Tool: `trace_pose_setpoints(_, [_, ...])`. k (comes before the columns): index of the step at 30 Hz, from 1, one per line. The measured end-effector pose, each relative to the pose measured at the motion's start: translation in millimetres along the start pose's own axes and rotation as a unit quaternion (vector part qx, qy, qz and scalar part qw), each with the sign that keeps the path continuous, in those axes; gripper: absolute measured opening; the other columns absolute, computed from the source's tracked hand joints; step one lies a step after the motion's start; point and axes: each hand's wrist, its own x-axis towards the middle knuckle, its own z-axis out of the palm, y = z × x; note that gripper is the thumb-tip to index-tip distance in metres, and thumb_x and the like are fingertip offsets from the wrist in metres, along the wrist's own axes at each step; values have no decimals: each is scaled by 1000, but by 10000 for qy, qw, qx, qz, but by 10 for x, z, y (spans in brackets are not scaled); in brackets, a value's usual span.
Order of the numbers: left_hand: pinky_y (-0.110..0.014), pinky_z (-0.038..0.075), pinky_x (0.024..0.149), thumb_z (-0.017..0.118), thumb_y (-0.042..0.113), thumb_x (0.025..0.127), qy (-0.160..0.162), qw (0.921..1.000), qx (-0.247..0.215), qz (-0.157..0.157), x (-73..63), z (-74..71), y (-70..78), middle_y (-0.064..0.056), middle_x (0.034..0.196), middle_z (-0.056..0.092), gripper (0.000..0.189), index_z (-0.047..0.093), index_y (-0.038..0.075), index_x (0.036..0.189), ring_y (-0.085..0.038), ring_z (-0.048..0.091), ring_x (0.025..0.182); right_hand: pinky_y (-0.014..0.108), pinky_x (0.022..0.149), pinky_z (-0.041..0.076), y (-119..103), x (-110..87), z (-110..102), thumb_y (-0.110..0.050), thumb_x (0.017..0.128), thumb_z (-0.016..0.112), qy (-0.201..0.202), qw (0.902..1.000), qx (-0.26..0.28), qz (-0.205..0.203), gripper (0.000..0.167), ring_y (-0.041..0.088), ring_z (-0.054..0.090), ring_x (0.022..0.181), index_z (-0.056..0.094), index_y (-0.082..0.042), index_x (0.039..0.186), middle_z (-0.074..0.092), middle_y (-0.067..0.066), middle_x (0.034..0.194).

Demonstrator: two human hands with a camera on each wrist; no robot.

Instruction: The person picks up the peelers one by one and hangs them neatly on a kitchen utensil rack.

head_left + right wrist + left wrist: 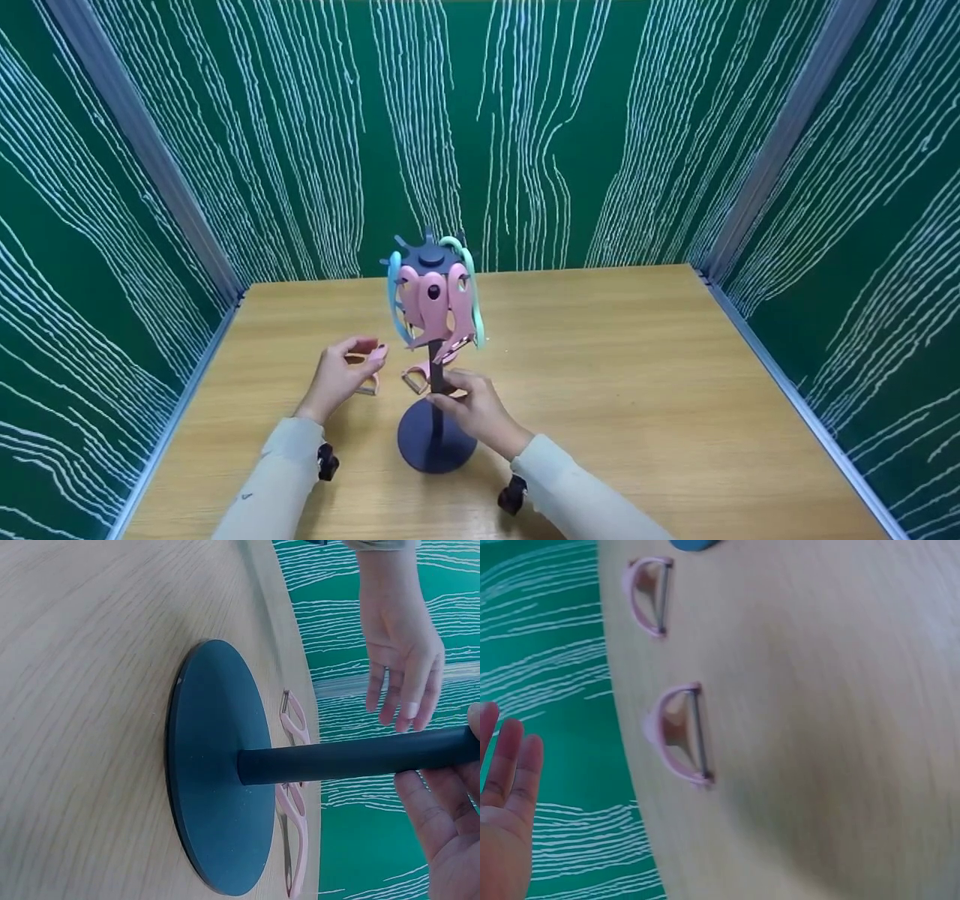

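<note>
My right hand (480, 409) grips the dark upright pole (436, 367) of a round-based stand (420, 450); in the right wrist view, fingers curl against the pole (337, 757). Several pink peelers (433, 307) hang from the stand's hooked top, beside a blue handle (392, 285) and a green handle (478, 307). Over the table to the left, my left hand (341, 375) hovers by a pink peeler (376, 358). The left wrist view shows that hand (506, 802) with loosely extended fingers, apart from the peeler (658, 724). Another pink peeler (633, 592) lies behind the pole.
The stand rises from a wooden table (600, 390). Green panels with white wavy lines (525, 135) enclose the back and both sides, joined by grey corner posts (787, 135). Some hooks (405, 241) at the stand's top carry nothing.
</note>
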Motion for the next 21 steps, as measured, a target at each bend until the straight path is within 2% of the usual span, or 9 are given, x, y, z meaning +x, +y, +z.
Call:
trace_pose_setpoints(11, [-58, 54, 111, 81, -1, 94, 102, 9991, 346, -203, 25, 45, -259, -29, 129, 72, 42, 72, -3, 134, -43, 67, 123, 26, 78, 66, 6, -2, 9, -4, 102, 75, -15, 9999, 15, -145, 16, 11, 70, 95, 80, -3, 117, 77, 13, 106])
trace_pose_setpoints(17, [-57, 55, 109, 81, -1, 94, 23, 9981, 579, -217, 38, 45, -377, -27, 130, 71, 45, 69, -7, 137, -41, 67, 122, 28, 80, 67, 2, 4, 10, -5, 101, 76, 37, 10000, -28, -35, 13, 13, 70, 96, 82, -6, 113, 79, 11, 106])
trace_pose_setpoints(21, [-57, 55, 110, 81, 2, 95, -34, 9963, 765, -385, 55, 41, -403, -25, 133, 70, 48, 67, -5, 140, -40, 66, 123, 30, 81, 67, 4, 5, 7, -5, 101, 76, 46, 10000, 14, -35, 13, 14, 71, 97, 82, -7, 112, 79, 11, 107])
